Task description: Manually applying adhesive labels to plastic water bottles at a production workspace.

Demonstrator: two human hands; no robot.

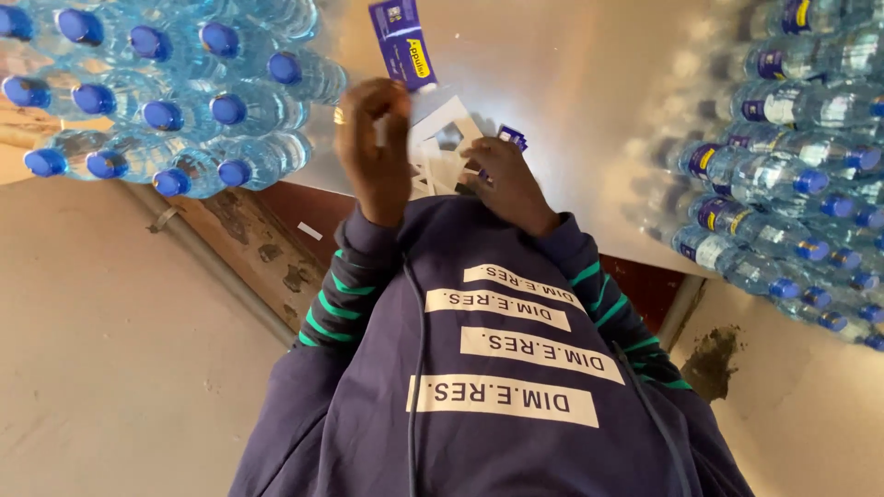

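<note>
Currently held: thin blue printed label strip (403,41), pinched at its lower end by the left hand (373,147), raised above the tabletop; light, floppy, best gripped by an edge.
Right hand (508,179): resting on white paper backing sheets (442,138); whether it grips them is unclear.
Surface: shiny metal tabletop (571,110).
Sticker: small blue sticker (512,138) just beside the right hand.
Packages: 2 stacks of clear water bottles with blue caps, left (175,101) and right (792,175).

Blue-capped water bottles (175,101) left, more bottles (783,166) right.

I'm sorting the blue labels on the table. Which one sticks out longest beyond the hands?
The long blue label strip running up past the left hand; the other blue label, by the right hand, shows only a small corner.
</note>
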